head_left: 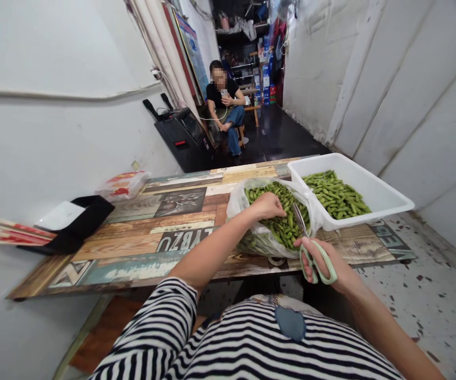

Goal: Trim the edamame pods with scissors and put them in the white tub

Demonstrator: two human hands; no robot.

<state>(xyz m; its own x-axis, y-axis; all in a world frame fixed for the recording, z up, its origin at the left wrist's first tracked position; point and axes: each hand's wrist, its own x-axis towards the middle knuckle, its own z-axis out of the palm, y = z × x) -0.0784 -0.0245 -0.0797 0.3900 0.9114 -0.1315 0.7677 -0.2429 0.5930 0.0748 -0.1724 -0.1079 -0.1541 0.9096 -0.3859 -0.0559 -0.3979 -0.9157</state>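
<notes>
A clear plastic bag (238,203) full of green bean pods (279,230) lies open on the table in front of me. My left hand (268,206) is over the bag's mouth, fingers pinched together at the pods; whether a pod is between the fingertips I cannot make out. In my right hand (319,261) is a pair of scissors (331,266) with pale green handles. Its blades point up and away over the bag, close to my left fingers. Behind the bag to the right stands a white tray (386,195) holding more pods (334,195).
The wood-patterned table (188,219) reaches left to a black holder (81,221) with chopsticks in red-and-white wrappers (14,230). A plastic packet (123,184) lies near the wall. Beyond the table, a person (224,100) sits holding a phone, beside a black machine (184,134).
</notes>
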